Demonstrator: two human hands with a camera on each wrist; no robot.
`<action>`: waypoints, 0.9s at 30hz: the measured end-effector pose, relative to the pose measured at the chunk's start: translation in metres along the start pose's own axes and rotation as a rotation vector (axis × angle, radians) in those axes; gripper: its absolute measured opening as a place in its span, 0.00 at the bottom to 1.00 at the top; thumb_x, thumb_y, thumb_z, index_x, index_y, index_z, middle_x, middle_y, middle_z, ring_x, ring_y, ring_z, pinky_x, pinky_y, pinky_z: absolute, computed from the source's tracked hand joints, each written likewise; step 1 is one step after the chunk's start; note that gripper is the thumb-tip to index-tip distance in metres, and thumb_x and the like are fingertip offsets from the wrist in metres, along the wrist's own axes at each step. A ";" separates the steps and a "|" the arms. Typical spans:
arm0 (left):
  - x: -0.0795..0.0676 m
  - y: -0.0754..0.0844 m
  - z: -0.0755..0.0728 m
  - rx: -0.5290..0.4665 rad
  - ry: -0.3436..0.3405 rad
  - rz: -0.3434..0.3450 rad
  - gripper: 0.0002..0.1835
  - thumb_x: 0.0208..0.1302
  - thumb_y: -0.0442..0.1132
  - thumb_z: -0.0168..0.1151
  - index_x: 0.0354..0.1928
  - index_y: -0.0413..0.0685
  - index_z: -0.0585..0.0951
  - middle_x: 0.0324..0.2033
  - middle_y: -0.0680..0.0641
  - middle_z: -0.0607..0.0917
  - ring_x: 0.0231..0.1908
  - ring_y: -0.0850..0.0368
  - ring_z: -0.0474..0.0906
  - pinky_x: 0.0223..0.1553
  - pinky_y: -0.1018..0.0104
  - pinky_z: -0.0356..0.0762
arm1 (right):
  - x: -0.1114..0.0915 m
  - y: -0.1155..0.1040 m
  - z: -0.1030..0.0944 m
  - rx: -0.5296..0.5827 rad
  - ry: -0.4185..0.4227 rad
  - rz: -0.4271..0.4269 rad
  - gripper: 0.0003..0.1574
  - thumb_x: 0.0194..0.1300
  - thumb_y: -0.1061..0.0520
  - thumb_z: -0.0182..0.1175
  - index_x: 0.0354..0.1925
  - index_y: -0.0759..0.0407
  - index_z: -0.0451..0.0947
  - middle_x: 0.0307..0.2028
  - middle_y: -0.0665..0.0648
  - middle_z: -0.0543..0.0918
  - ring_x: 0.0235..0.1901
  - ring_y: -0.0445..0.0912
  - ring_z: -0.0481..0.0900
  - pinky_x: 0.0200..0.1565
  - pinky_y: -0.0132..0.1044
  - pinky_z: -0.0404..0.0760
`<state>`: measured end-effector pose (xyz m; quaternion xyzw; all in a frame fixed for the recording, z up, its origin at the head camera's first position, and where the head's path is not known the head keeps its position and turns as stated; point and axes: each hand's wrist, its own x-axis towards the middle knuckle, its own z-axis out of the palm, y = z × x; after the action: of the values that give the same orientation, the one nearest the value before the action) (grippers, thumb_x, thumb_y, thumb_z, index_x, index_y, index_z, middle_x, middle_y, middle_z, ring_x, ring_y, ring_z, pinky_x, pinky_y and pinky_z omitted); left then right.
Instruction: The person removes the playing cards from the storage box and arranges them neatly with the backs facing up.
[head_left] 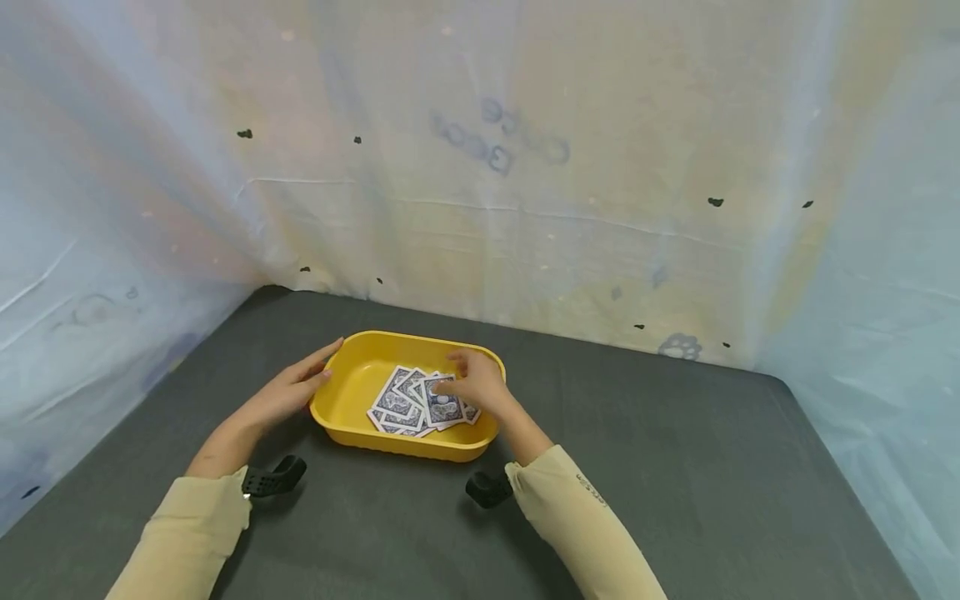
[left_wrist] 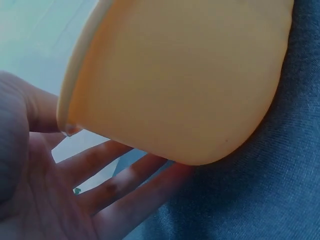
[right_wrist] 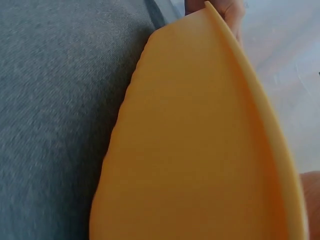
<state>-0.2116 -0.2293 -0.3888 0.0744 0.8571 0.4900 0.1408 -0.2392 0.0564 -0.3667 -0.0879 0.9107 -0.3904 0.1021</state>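
Observation:
A yellow plastic tray (head_left: 408, 444) with raised walls stands on the dark table. Inside it lies a loose overlapping pile of playing cards (head_left: 397, 404), with blue-and-white patterned backs up. At the tray's left end, my left hand (head_left: 281, 400) touches the rim and outer wall with its fingers extended, as the left wrist view shows along the tray wall (left_wrist: 185, 85). My right hand (head_left: 480, 383) reaches over the tray's right side, above the cards, thumb and fingers apart. In the right wrist view the tray's outer wall (right_wrist: 185, 125) hides most of that hand.
The dark grey tabletop (head_left: 660, 475) extends around the tray, mostly to the right. A pale patterned curtain (head_left: 525, 167) hangs behind the table and along both sides. Black wrist bands (head_left: 277, 477) sit at both cuffs.

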 end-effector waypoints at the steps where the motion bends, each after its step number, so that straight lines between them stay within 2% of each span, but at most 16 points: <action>1: 0.000 -0.001 0.000 -0.016 -0.007 -0.003 0.32 0.77 0.47 0.41 0.77 0.57 0.43 0.73 0.31 0.49 0.64 0.34 0.62 0.56 0.45 0.74 | 0.001 0.000 0.001 0.008 -0.007 0.023 0.38 0.55 0.54 0.71 0.63 0.60 0.72 0.58 0.64 0.77 0.58 0.57 0.74 0.59 0.49 0.73; 3: 0.001 -0.002 0.001 -0.044 -0.018 -0.007 0.33 0.77 0.48 0.41 0.77 0.59 0.43 0.73 0.31 0.49 0.63 0.34 0.64 0.52 0.47 0.77 | 0.002 0.001 0.004 0.012 -0.021 0.055 0.40 0.54 0.55 0.72 0.63 0.59 0.71 0.58 0.65 0.76 0.58 0.57 0.74 0.59 0.49 0.73; 6: 0.001 -0.004 0.001 -0.072 -0.027 -0.014 0.33 0.76 0.49 0.42 0.77 0.61 0.43 0.73 0.32 0.48 0.66 0.33 0.61 0.52 0.45 0.77 | 0.005 0.003 0.007 -0.010 -0.042 0.074 0.44 0.51 0.56 0.74 0.64 0.58 0.70 0.59 0.66 0.75 0.58 0.57 0.74 0.58 0.49 0.74; 13: 0.001 -0.008 -0.001 -0.119 -0.029 -0.043 0.34 0.75 0.52 0.44 0.76 0.65 0.43 0.74 0.33 0.45 0.69 0.32 0.53 0.55 0.38 0.71 | 0.005 0.005 0.013 -0.152 -0.070 0.042 0.49 0.44 0.55 0.78 0.64 0.56 0.70 0.59 0.65 0.71 0.60 0.58 0.66 0.60 0.49 0.70; 17: 0.001 -0.008 -0.002 -0.135 -0.029 -0.058 0.34 0.75 0.52 0.44 0.76 0.66 0.43 0.74 0.34 0.44 0.69 0.32 0.52 0.56 0.36 0.69 | 0.003 0.004 0.016 -0.215 -0.064 0.042 0.50 0.41 0.55 0.79 0.63 0.58 0.71 0.57 0.64 0.69 0.56 0.58 0.64 0.58 0.48 0.69; 21: 0.002 -0.008 -0.001 -0.136 -0.027 -0.069 0.34 0.75 0.52 0.43 0.76 0.65 0.43 0.74 0.33 0.44 0.69 0.32 0.53 0.57 0.37 0.70 | 0.002 0.004 0.018 -0.240 -0.016 0.051 0.48 0.42 0.55 0.79 0.62 0.60 0.71 0.53 0.63 0.71 0.52 0.55 0.65 0.57 0.46 0.67; 27: 0.003 -0.009 0.000 -0.134 -0.023 -0.084 0.33 0.75 0.52 0.43 0.76 0.66 0.43 0.74 0.34 0.44 0.69 0.32 0.54 0.56 0.37 0.70 | 0.000 0.004 0.021 -0.255 0.120 0.000 0.38 0.44 0.61 0.76 0.56 0.63 0.76 0.48 0.62 0.74 0.47 0.53 0.69 0.55 0.44 0.69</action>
<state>-0.2149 -0.2332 -0.3967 0.0342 0.8232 0.5388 0.1757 -0.2342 0.0444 -0.3837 -0.0763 0.9575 -0.2758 0.0353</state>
